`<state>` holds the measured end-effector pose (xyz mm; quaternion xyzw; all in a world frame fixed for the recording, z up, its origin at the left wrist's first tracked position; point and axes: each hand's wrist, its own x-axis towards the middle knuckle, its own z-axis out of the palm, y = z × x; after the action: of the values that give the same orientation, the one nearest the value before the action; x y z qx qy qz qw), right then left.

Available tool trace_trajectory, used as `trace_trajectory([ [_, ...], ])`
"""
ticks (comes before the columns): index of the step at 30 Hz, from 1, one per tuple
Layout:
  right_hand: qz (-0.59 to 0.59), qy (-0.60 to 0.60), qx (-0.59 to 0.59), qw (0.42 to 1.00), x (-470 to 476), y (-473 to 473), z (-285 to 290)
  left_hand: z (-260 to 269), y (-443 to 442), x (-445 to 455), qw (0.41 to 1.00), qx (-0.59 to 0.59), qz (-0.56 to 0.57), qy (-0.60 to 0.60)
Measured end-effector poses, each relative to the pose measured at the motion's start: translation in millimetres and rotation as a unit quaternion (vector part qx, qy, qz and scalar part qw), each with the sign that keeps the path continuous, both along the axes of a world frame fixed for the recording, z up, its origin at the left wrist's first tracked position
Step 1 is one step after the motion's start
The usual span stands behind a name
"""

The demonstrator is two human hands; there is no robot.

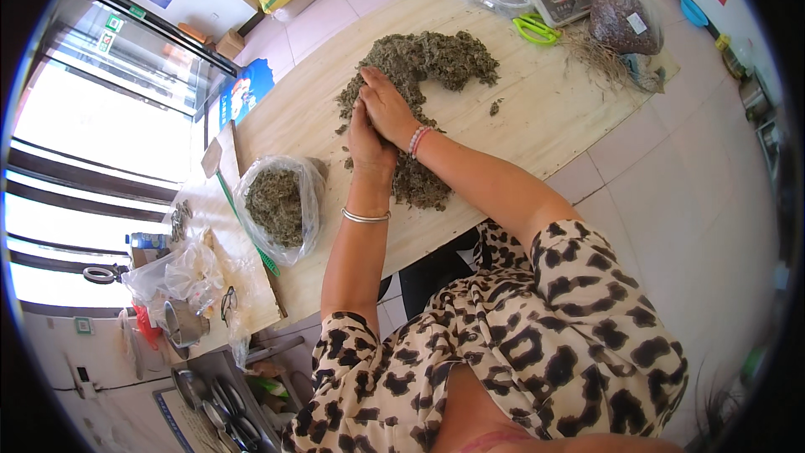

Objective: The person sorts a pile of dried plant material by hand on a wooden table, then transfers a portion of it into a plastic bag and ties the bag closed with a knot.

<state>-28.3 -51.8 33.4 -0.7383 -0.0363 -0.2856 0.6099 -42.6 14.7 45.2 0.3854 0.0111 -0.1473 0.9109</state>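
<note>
A heap of dried, crumbled grey-green herb [440, 56] lies in a curved band on the pale wooden table [522, 126]. Over its left part, my left hand [371, 138] and my right hand [387, 107] are pressed together, palms facing, fingers pointing away from me. Whether any herb is between the palms is hidden. Left of my hands stands a clear plastic bag [314, 201], its mouth spread around more of the herb [275, 207]. A small loose clump [495, 107] sits to the right of the heap.
At the table's far right are green-handled scissors [536, 29], a digital scale [563, 0], a bag of dark reddish material [622, 22] and thin dry stalks [591, 53]. A green-handled fly swatter [229, 192] lies left of the herb bag. Plastic bags [182, 274], glasses [228, 304] and a metal cup [184, 324] crowd the left side.
</note>
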Motion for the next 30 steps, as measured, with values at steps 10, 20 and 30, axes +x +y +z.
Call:
trace_trajectory([
  [10, 0.066, 0.075, 0.009, 0.995, -27.6, 21.8, 0.7, -18.5, 21.8, 41.3, 0.996, 0.075, -0.016, -0.038],
  [20, 0.08, 0.066, 0.089, 0.991, -13.6, 8.6, -11.0, -10.3, 16.7, 24.1, 0.999, 0.051, 0.012, -0.007],
  [30, 0.068, 0.031, 0.128, 0.989, 1.2, -1.8, -18.9, 16.4, -9.7, -12.8, 0.999, 0.027, -0.03, -0.002],
])
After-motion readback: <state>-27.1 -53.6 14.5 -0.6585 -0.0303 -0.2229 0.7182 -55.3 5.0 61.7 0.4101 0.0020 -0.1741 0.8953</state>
